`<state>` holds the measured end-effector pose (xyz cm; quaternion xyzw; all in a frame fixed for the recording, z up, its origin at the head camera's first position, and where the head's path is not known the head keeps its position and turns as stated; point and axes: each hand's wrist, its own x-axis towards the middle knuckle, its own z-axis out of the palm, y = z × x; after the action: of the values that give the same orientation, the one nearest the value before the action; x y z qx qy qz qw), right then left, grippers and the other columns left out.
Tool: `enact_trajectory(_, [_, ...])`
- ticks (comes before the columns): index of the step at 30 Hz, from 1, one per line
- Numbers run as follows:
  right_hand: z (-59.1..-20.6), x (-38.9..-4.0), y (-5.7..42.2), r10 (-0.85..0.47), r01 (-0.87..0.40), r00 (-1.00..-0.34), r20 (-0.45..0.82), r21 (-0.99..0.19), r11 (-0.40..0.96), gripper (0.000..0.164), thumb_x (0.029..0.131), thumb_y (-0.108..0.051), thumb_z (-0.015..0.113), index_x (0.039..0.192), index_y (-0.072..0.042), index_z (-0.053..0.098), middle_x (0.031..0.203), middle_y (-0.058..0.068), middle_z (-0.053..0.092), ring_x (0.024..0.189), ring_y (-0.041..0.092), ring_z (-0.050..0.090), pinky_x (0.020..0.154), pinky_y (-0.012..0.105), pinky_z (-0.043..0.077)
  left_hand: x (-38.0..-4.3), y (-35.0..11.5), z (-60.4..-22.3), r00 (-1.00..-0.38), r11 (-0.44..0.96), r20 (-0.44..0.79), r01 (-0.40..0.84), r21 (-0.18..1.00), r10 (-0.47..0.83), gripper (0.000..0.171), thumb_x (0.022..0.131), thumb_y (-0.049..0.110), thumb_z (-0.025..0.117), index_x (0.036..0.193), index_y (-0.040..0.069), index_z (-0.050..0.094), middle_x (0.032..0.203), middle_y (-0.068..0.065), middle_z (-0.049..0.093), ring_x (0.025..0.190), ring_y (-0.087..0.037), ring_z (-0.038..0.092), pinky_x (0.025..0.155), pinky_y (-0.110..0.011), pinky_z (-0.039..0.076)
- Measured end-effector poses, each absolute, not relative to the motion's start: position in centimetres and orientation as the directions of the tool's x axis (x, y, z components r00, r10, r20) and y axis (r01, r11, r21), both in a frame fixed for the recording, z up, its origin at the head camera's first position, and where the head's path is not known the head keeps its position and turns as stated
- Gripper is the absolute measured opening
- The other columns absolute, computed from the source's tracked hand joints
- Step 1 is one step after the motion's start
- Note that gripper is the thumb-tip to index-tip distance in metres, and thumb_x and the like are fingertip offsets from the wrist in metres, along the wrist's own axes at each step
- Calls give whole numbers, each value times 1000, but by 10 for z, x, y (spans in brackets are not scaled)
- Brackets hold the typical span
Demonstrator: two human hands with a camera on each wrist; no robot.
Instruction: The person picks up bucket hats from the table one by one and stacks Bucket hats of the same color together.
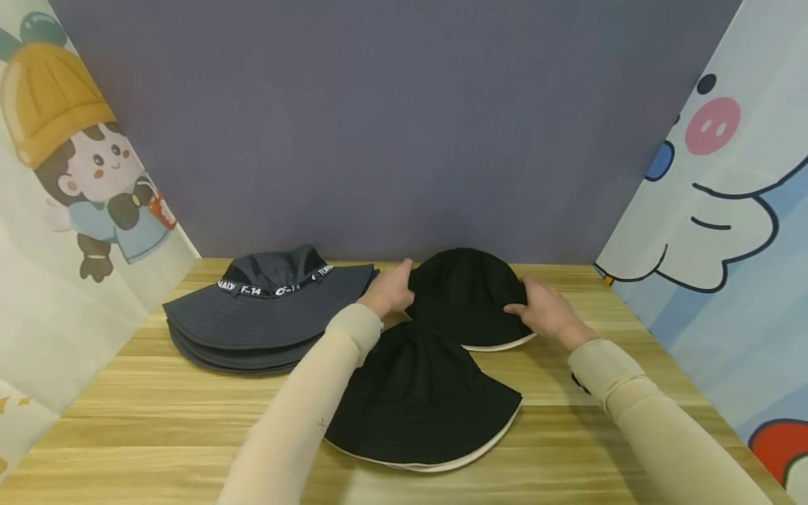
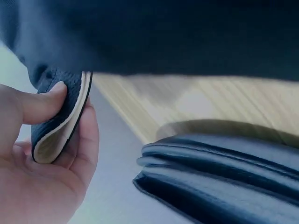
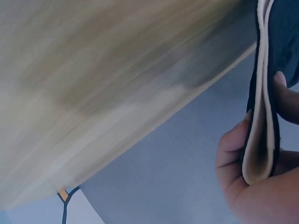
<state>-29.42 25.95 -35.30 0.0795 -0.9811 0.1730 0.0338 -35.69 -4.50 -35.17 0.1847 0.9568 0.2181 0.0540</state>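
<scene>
Both hands grip a black bucket hat (image 1: 468, 298) by opposite ends of its brim, near the back of the table. My left hand (image 1: 391, 289) pinches the left end, thumb on the black cloth. In the left wrist view its fingers wrap behind the folded brim (image 2: 60, 114), which shows a cream edge. At the other end, my right hand (image 1: 550, 313) holds the brim between thumb and fingers. The right wrist view shows that folded brim (image 3: 260, 116) with its pale lining. Just in front lies another black bucket hat (image 1: 423, 400), partly covered by my left forearm.
To the left sits a stack of dark grey bucket hats (image 1: 271, 312) with a lettered band on top. A grey panel (image 1: 379, 126) rises behind the wooden table (image 1: 158, 435). Printed cartoon walls (image 1: 713, 231) flank both sides.
</scene>
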Motion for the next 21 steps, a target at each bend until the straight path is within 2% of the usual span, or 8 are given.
enact_trajectory(3, [-347,-294,259,-143,-170,-984,102,-356,919,70,99,-26,69,146,15,37,141,39,47,127,55,48,103,64,40,-357,-48,-345,-926,824,-9,332,460,378,60,100,11,59,155,5,34,149,-18,50,129,-33,55,102,-45,47])
enact_trajectory(9, [-333,-294,261,-160,-201,-978,134,-406,891,67,100,-25,67,145,15,38,140,38,47,126,55,48,103,64,40,-359,-54,-329,-927,801,38,341,492,372,53,101,13,58,151,7,39,143,-19,54,119,-32,60,93,-44,50])
enact_trajectory(14, [-324,-292,262,-163,-207,-977,140,-410,888,70,101,-27,66,147,15,35,143,38,44,128,55,45,104,64,39,-359,-60,-318,-920,769,62,360,528,388,52,102,15,57,151,7,41,146,-19,52,127,-35,55,99,-46,47])
enact_trajectory(21, [-318,-291,258,-177,-214,-976,128,-393,894,71,100,-29,67,147,15,37,143,37,44,130,54,44,106,64,37,-357,-75,-309,-908,740,27,357,570,417,53,102,16,57,151,5,41,149,-19,49,136,-37,48,106,-48,44])
